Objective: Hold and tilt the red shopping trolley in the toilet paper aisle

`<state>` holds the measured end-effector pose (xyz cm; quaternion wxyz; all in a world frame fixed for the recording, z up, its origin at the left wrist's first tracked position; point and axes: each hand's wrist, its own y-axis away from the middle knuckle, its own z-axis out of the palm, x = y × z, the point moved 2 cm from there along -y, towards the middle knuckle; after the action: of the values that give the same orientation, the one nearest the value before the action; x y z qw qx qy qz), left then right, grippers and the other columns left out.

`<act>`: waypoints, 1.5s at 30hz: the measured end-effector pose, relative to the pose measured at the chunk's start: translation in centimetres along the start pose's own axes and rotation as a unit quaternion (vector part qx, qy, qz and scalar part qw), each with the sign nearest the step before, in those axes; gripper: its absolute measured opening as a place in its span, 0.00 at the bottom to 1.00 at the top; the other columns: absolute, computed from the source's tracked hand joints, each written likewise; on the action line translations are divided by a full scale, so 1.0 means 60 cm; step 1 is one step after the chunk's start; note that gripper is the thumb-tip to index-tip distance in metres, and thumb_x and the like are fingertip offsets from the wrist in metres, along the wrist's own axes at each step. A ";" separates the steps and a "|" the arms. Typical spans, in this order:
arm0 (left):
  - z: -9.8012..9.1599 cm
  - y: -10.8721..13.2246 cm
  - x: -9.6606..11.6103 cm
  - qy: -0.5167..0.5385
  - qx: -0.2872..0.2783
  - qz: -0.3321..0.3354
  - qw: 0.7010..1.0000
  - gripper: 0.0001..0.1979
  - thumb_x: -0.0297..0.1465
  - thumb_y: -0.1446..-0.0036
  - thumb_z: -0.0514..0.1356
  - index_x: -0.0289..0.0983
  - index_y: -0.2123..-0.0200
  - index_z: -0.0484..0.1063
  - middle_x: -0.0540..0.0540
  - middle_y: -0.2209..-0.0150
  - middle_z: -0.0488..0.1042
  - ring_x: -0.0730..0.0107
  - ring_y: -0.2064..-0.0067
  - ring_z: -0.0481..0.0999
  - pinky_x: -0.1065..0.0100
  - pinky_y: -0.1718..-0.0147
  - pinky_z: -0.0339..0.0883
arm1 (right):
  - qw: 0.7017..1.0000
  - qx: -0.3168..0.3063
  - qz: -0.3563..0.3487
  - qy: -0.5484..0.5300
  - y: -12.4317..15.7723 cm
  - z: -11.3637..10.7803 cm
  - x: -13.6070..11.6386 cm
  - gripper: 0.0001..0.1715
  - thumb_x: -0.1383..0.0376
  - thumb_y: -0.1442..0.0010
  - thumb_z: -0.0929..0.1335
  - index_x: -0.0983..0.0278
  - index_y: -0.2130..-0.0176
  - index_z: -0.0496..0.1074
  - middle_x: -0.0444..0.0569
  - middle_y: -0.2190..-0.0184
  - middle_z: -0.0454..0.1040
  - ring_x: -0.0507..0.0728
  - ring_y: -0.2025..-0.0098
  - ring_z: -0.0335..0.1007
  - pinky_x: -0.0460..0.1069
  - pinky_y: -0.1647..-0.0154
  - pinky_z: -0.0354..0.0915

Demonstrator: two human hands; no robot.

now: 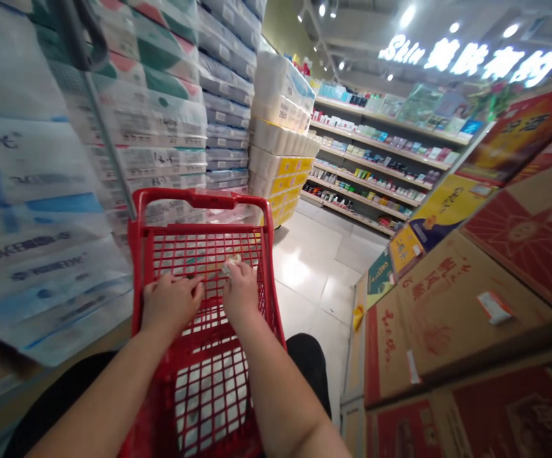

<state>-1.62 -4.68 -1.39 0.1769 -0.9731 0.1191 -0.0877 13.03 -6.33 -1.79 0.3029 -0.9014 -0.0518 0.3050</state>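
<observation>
A red plastic shopping cart (161,216) stands in front of me in a shop aisle. My left hand (169,302) rests closed on the cart's mesh, fingers curled down onto it. Beside it my right hand (240,292) is closed too, its fingers pinching a small pale scrap (232,260) against the mesh. I cannot make out what the scrap is. Both forearms reach in from the bottom of the view.
Tall stacks of tissue packs (32,191) and paper rolls (280,127) line the left. Red and brown cardboard boxes (447,305) are piled on the right. A pale tiled floor (314,267) runs ahead to stocked shelves (375,165) at the back.
</observation>
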 end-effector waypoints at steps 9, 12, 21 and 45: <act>-0.008 0.009 0.004 0.029 0.007 -0.010 0.999 0.20 0.37 0.39 0.48 0.42 0.54 0.77 0.41 0.63 0.79 0.53 0.54 0.66 0.52 0.54 0.55 | 1.000 -0.015 -0.014 -0.008 0.007 0.006 -0.008 0.26 0.77 0.44 0.63 0.61 0.48 0.71 0.52 0.51 0.70 0.58 0.51 0.63 0.53 0.48 0.62; -0.012 0.012 0.003 0.040 0.007 -0.010 0.999 0.18 0.36 0.39 0.48 0.42 0.56 0.77 0.43 0.63 0.79 0.54 0.54 0.66 0.53 0.54 0.56 | 0.997 -0.040 -0.063 -0.030 0.008 0.015 -0.008 0.27 0.78 0.46 0.63 0.62 0.49 0.72 0.52 0.52 0.70 0.58 0.50 0.62 0.53 0.49 0.63; -0.018 0.015 0.005 0.061 0.012 -0.015 0.998 0.16 0.35 0.39 0.50 0.42 0.57 0.77 0.43 0.63 0.79 0.55 0.54 0.66 0.53 0.55 0.56 | 0.996 -0.004 -0.083 -0.015 0.004 0.018 0.007 0.26 0.76 0.43 0.61 0.62 0.48 0.71 0.54 0.52 0.70 0.59 0.51 0.64 0.55 0.49 0.63; -0.040 0.011 -0.009 0.043 -0.061 -0.023 0.997 0.20 0.41 0.39 0.47 0.42 0.60 0.78 0.40 0.64 0.78 0.52 0.53 0.67 0.53 0.54 0.57 | 0.999 -0.002 -0.007 -0.036 -0.014 0.009 -0.030 0.26 0.78 0.46 0.62 0.63 0.50 0.71 0.54 0.52 0.70 0.58 0.49 0.65 0.53 0.47 0.63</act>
<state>-2.77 -5.94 0.54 0.1098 -0.9799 0.1096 -0.1255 11.35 -5.88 -0.76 0.3012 -0.8900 -0.0691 0.3352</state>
